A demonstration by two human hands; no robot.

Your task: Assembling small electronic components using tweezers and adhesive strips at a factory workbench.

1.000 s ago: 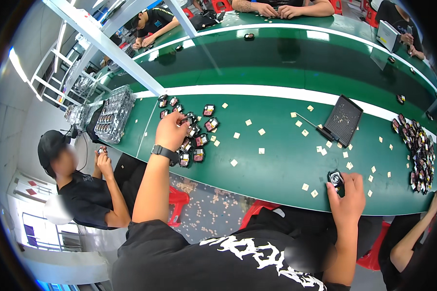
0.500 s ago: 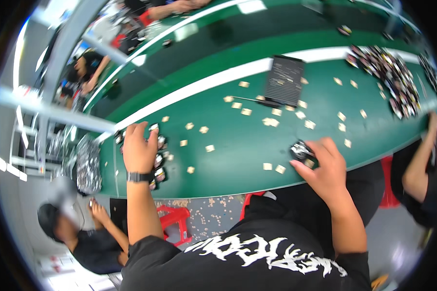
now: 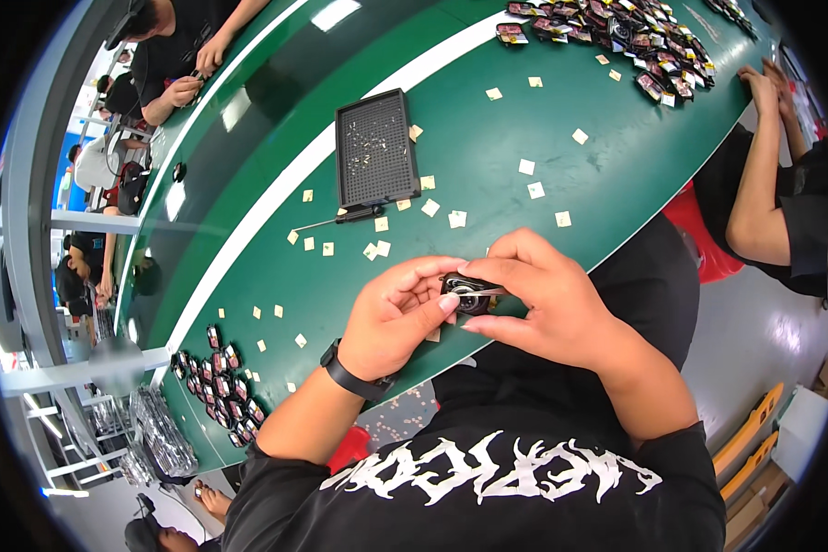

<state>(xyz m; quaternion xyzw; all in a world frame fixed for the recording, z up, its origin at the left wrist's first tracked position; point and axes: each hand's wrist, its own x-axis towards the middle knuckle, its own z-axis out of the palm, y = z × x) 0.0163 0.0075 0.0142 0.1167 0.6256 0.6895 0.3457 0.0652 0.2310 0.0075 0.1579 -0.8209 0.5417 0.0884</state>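
Observation:
Between my two hands, near the table's front edge, is a small black device with round, shiny lens-like rings on its face. My left hand, a dark band at its wrist, grips the device's left side, thumb on its front. My right hand is closed round the right side, with fingertips at the top edge and thumb by the lower edge. A thin, pale metallic strip crosses the device's face toward my right palm; I cannot tell whether it is a tool or part of the device.
A black ribbed tray with a thin rod beside it lies on the green table, among scattered pale square pieces. Similar devices lie in a cluster at left and a large pile at far right. Co-workers sit around.
My left hand has left the cluster at left and come to the device. My right hand has brought the device inward, so both hands are on it. The view has turned.

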